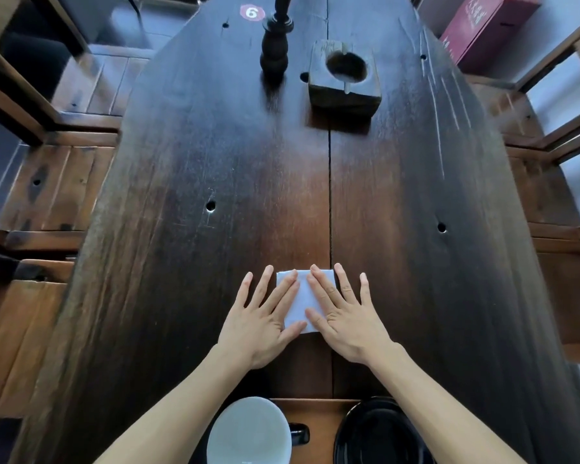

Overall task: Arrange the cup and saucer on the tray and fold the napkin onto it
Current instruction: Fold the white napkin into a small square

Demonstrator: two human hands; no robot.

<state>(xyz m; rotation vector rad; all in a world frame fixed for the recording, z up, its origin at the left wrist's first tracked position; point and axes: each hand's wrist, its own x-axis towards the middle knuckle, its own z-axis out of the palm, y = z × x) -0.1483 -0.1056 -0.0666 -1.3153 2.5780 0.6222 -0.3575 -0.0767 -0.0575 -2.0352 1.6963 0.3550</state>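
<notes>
A white napkin (302,298), folded into a small rectangle, lies on the dark wooden table (188,182) near its front. My left hand (265,319) and my right hand (342,316) lie flat on it with straight, spread fingers, pressing its left and right parts. At the bottom edge a brown tray (315,416) carries a cup (248,433) with a pale inside and a black handle on the left, and a black saucer (379,433) on the right. My forearms hide parts of both.
A dark turned wooden post (275,45) and a wooden block with a round hollow (344,78) stand at the far end. A red number sticker (252,11) is beside them. Wooden benches flank the table; a red box (486,25) sits far right.
</notes>
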